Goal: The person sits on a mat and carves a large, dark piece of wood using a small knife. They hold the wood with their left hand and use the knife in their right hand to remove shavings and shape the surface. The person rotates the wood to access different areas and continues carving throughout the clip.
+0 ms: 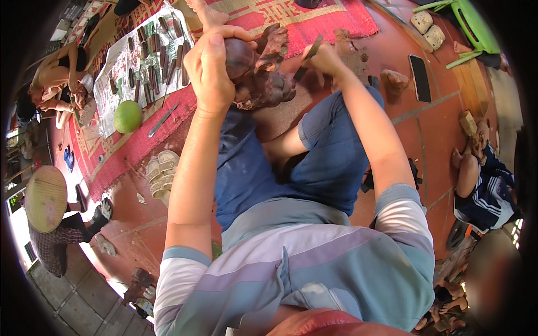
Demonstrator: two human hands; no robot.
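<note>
A dark reddish-brown wood carving (270, 89), knobbly with a smooth rounded end, sits in front of my knees. My left hand (212, 73) wraps around that rounded end from the left, thumb up. On the opposite side, my right hand (329, 60) is closed on a slim carving tool (301, 73). The tool's upper end sticks out above the fist, and its lower end points toward the carving's right side. Whether the tip touches the wood I cannot tell. Another rough brown carved piece (353, 53) stands just beyond my right hand.
At the left, several dark-handled chisels (163, 56) lie on a printed sheet (106, 106), near a round green fruit (128, 116) and a slim knife (162, 120). Sandals (162, 171) are by my left side. A phone (419, 78) and green chair (473, 25) are right. Other people sit around.
</note>
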